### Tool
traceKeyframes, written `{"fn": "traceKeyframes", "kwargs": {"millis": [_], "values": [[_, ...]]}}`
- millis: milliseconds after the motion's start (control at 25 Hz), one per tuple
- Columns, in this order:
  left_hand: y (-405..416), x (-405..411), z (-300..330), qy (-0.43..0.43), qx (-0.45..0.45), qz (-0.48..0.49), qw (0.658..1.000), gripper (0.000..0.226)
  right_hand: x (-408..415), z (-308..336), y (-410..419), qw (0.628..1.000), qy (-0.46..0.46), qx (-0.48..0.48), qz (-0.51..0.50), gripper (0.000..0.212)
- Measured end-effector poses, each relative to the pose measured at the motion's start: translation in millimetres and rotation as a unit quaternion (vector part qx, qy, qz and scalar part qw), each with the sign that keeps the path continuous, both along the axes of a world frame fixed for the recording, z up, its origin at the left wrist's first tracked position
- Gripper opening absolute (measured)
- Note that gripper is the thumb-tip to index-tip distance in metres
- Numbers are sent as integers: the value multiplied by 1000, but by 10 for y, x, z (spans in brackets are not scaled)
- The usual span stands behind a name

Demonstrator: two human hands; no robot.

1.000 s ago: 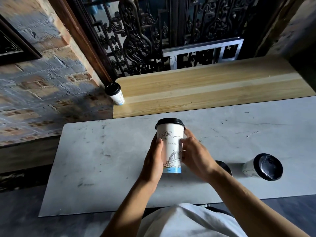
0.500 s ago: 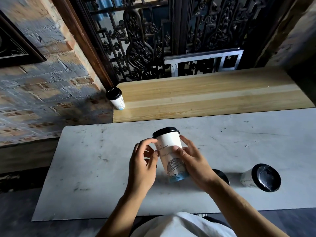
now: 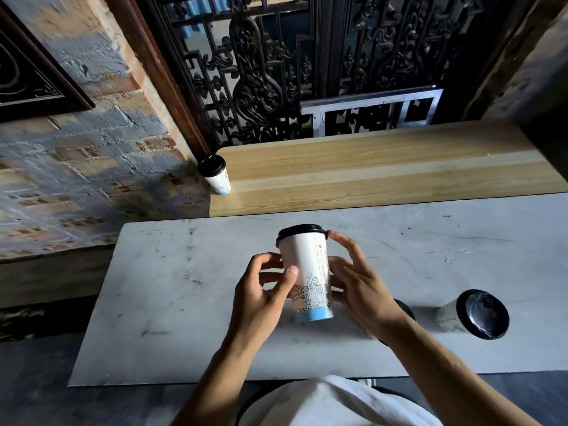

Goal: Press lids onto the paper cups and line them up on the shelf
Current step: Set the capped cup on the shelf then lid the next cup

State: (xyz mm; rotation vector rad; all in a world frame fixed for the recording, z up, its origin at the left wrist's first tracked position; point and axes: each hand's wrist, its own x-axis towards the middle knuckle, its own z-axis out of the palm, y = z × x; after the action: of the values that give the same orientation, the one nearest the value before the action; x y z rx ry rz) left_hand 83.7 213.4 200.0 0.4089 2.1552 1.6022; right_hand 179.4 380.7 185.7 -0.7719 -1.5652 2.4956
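A white paper cup (image 3: 302, 265) with a black lid, a line drawing and a blue base is held between both my hands above the grey table (image 3: 172, 290), tilted slightly. My left hand (image 3: 264, 290) curls its thumb and fingers round the cup's left side. My right hand (image 3: 356, 281) holds the right side, its fingertips reaching the lid's rim. One lidded cup (image 3: 215, 175) stands at the left end of the wooden shelf (image 3: 384, 170). Another lidded cup (image 3: 475, 315) stands on the table at the right. A black lid (image 3: 405, 309) shows partly behind my right wrist.
A dark carved screen (image 3: 307, 66) and a metal frame (image 3: 368, 109) stand behind the shelf. A brick wall (image 3: 76, 167) lies to the left. Most of the shelf's length to the right of the standing cup is bare wood.
The cup has been turned in my hands, showing a different part of its print. My left hand briefly let go and now grips it again. The camera tilted, shifting the scene lower.
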Motion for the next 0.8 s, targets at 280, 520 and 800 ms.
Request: {"fn": "traceKeyframes", "kwargs": {"millis": [280, 520, 800], "values": [[-75, -22, 23, 126, 40, 1, 991, 31, -2, -31, -30, 999, -33, 9, -24, 61], [-42, 28, 46, 106, 60, 12, 993, 25, -7, 37, -40, 1000, 19, 14, -3, 46], [-105, 52, 41, 1, 52, 28, 998, 35, -12, -5, -21, 998, 4, -30, -49, 48]]}}
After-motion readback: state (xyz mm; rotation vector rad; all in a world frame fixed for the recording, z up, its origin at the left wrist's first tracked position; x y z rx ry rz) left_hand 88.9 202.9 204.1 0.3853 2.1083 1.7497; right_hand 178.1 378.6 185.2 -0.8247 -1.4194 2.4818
